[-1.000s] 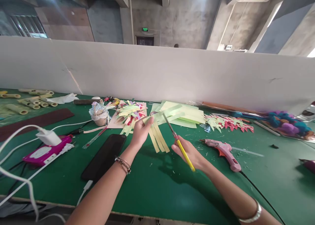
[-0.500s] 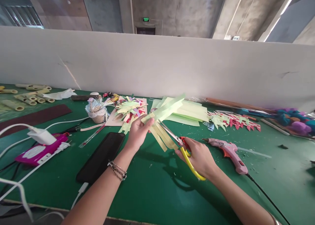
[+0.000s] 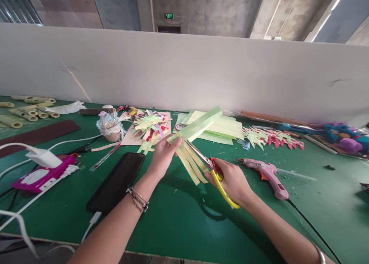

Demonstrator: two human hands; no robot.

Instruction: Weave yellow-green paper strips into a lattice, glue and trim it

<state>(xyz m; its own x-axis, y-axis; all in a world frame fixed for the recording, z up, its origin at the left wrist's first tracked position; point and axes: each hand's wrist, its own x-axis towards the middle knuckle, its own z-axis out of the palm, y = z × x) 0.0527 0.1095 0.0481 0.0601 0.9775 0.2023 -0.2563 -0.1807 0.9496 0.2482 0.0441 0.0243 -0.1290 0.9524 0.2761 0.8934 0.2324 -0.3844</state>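
My left hand (image 3: pixel 163 156) pinches a pale green strip of paper (image 3: pixel 201 124) between thumb and fingers, above the table. Its lower end is slit into several narrow, yellowish tails that hang toward me. In my right hand (image 3: pixel 233 180) are scissors (image 3: pixel 223 191) with yellow and red handles. Their blades point up and left, lying at the strip near my left thumb; I cannot tell how far apart they are. Behind the strip lies a stack of pale green and cream paper sheets (image 3: pixel 227 130), partly covered by it.
On the green table (image 3: pixel 178 225), a pink glue gun (image 3: pixel 266 175) lies right of my right hand, its cord running toward me. A black phone (image 3: pixel 117 181) and a magenta power strip (image 3: pixel 47 173) with cables are at left. Cut paper pieces (image 3: pixel 150 127) lie behind my left hand.
The paper's slit tails hang a little lower and are more spread, and its upper end has shifted slightly right. Both hands stay nearly in place; the view has tilted slightly down.
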